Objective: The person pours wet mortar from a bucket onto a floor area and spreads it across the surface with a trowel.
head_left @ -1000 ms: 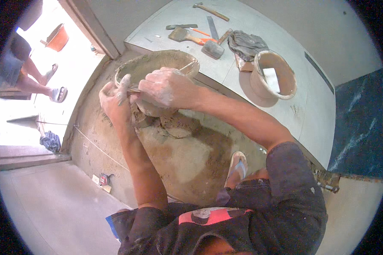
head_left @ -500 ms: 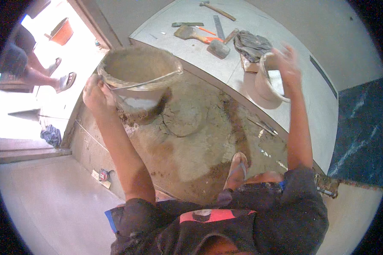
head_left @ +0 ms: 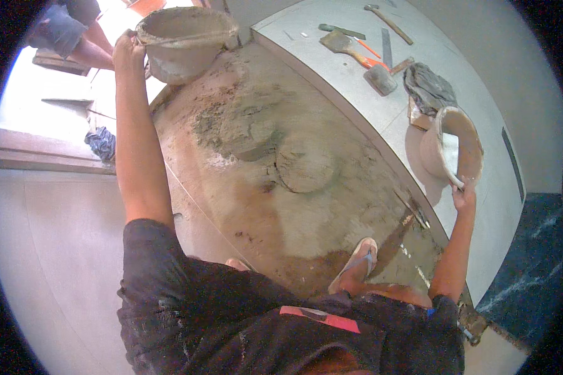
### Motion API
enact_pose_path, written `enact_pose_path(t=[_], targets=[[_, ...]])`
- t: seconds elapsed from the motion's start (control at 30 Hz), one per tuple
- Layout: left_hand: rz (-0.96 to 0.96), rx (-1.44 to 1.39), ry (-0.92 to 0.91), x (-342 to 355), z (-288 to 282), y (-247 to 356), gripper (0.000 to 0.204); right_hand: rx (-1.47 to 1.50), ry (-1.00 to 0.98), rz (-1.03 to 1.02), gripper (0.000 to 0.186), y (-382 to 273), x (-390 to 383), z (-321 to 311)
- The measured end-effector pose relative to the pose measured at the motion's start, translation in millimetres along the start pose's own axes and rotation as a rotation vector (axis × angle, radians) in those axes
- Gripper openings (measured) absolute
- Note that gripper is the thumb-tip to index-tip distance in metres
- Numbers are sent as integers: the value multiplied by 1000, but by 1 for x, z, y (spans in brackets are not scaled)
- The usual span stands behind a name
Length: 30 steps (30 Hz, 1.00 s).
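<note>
L bkt [head_left: 184, 61]: matt, rough crust | flr [head_left: 231, 187]: rough, matt | ledge [head_left: 319, 59]: smooth | hammer hdl [head_left: 395, 27]: wood

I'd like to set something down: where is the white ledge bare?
The ledge is bare between the mallet and its near edge, and between the right hand and dark marbled panel. It's crowded from paintbrush to cloth and bucket.

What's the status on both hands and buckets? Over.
Left hand holding mud-rimmed bucket by its left edge. Right hand gripping second bucket by near rim. White piece inside that one; crumpled grey bundle just beyond.
</note>
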<state>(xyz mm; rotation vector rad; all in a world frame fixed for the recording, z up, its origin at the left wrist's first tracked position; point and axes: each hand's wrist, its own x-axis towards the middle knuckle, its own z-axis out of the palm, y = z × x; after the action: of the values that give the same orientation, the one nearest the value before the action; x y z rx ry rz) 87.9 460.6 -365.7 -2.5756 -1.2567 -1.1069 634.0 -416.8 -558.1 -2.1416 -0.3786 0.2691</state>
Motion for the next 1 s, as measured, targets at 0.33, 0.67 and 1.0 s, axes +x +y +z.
enact_pose_path(t=[0.33, 0.67, 1.0], targets=[[609, 590, 213, 48, -27, -76, 16, 483, 100, 54, 40, 58, 45, -39], [691, 747, 97, 33, -75, -74, 18, -972, 154, -97, 50, -9, 60, -13], [193, 155, 53, 0, -84, -84, 25, -14, 141, -119, 67, 4, 99, -68]])
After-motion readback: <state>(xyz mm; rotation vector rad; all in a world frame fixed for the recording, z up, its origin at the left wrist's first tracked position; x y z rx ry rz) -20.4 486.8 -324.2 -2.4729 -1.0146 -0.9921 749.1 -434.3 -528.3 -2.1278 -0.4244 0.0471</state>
